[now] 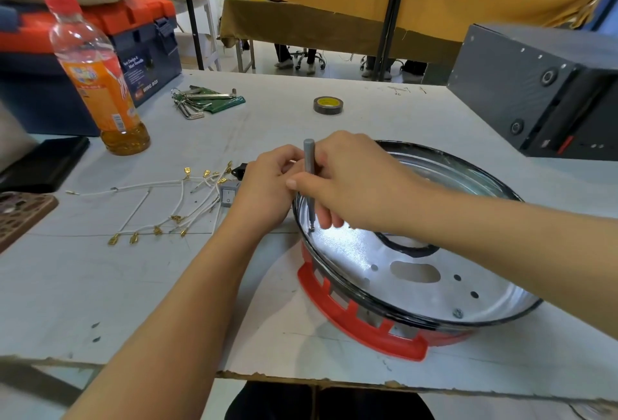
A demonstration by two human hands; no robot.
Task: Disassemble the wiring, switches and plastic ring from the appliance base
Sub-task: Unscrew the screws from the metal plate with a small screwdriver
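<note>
Head view: our right hand point(347, 182) grips the grey screwdriver point(309, 178), tip on a screw at the appliance base point(418, 285) rim; left hand point(267, 185) pinches the shaft. Wiring point(167, 205) lies removed alongside. We should keep the driver vertical, pressing firmly.

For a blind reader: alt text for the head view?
A right hand holds a grey screwdriver upright on a screw inside a shiny metal appliance base with red plastic ring; the left hand steadies its rim beside loose white wires.
</note>
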